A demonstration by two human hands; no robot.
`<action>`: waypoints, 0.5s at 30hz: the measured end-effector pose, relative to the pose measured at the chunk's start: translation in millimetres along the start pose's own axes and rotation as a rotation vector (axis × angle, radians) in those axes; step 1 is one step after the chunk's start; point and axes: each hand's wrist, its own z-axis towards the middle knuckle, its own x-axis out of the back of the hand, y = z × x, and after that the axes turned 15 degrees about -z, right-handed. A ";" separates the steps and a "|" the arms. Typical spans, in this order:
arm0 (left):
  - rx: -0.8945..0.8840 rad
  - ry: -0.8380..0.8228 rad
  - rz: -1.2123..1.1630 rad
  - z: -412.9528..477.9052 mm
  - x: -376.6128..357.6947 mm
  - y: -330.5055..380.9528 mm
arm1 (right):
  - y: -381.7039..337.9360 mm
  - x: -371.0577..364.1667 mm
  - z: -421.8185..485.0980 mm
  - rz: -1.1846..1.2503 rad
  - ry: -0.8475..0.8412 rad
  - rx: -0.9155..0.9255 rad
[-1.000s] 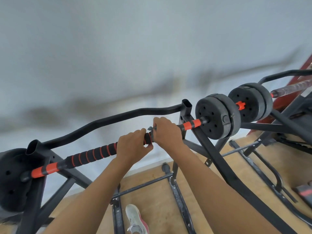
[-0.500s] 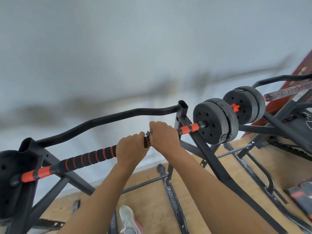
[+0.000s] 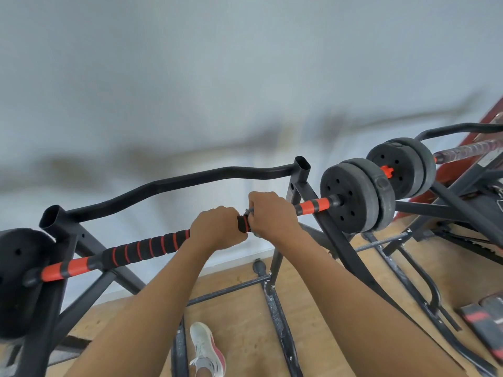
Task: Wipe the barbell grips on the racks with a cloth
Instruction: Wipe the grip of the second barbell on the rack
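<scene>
Hands: you have two in view, side by side on the middle of the near barbell [image 3: 313, 206], thumb sides almost touching.
Left hand [image 3: 217, 228]: your fingers curl over the top of the foam grip [image 3: 147, 247] and close round it at its right end.
Right hand [image 3: 272, 216]: it is clamped round the bar with the cloth [image 3: 249, 211] trapped under the palm.
Cloth: one, grey-blue. Only a frayed tuft by your thumb and a small fold below the hand show; the rest is hidden.
Barbells: two. The near one lies across the near rack [image 3: 302, 170] straight in front of you. The far barbell [image 3: 468, 152] lies at the right edge on a second rack [image 3: 449, 129], partly cut off.
Grip look: a black foam sleeve crossed by thin red rings, running from the left upright to your hands, with a short stub showing between them. Beyond it at each end the bar is banded orange-red and black.
Weight plates: five can be counted, all matte black. Two [image 3: 351, 198] sit on the near bar's right end, one [image 3: 16, 281] on its left end, and two [image 3: 400, 167] on the far bar.
Racks: two black steel frames standing on the wooden floor [image 3: 239, 317], against a pale wall [image 3: 245, 77].
Shoe [image 3: 205, 349]: one, white with a pink sole, on the floor between your forearms.
</scene>
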 end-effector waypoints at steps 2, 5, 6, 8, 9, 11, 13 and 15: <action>-0.088 0.205 0.156 -15.2 -14.9 -2.0 | -3.0 -0.6 1.5 -0.014 0.011 -0.013; -0.145 0.276 0.195 -26.0 -24.4 3.6 | -3.6 1.6 0.4 -0.025 -0.026 -0.016; -0.128 0.212 0.161 -22.7 -19.9 5.2 | -2.8 2.5 -1.4 -0.022 -0.039 -0.019; -0.071 -0.012 0.113 -11.6 -2.6 7.0 | -1.4 6.0 -7.2 -0.017 -0.077 -0.023; -0.038 -0.129 0.055 -7.7 7.1 7.2 | -0.7 7.8 -10.6 -0.013 -0.093 -0.019; 0.034 -0.345 -0.120 -4.8 15.4 8.2 | 1.5 8.6 -18.1 -0.007 -0.105 -0.007; 0.050 -0.379 -0.154 -7.0 10.9 9.1 | 3.7 5.9 -25.3 -0.011 -0.070 -0.007; 0.025 -0.183 -0.060 -13.9 1.5 9.3 | 4.3 1.9 -30.0 -0.002 -0.015 -0.017</action>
